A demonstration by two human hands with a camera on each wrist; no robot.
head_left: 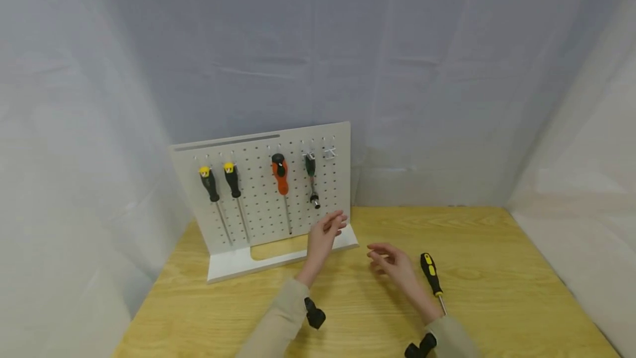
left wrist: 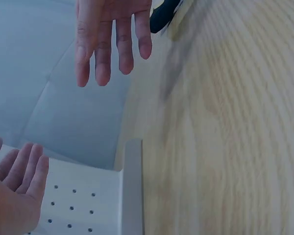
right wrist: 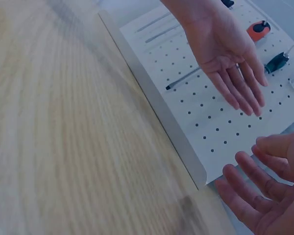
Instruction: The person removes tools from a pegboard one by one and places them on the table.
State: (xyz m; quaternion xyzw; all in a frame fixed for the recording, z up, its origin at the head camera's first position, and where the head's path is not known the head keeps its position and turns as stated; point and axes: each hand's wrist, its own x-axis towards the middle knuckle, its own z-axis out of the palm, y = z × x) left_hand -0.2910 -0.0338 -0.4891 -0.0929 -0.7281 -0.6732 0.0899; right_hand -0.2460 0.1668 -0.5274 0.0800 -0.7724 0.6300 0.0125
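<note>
My left hand (head_left: 323,239) is in front of the lower right part of a white pegboard (head_left: 258,209), holding nothing, its fingers loosely bent. To its right, above the wooden table, my right hand (head_left: 395,267) also holds nothing, with fingers relaxed and apart. The two palms face each other in the right wrist view. A black and yellow screwdriver (head_left: 430,272) lies on the table just right of my right hand, its shaft tip hidden behind the forearm. On the board near my left hand hangs a dark green-handled tool (head_left: 310,166) with a metal socket-like end.
Also hanging on the board are an orange and black screwdriver (head_left: 281,178) and two black screwdrivers with yellow ends, one (head_left: 210,187) beside the other (head_left: 232,182). A white hook (head_left: 330,152) sticks out at the upper right. Pale sheets (head_left: 427,98) enclose the table (head_left: 497,269).
</note>
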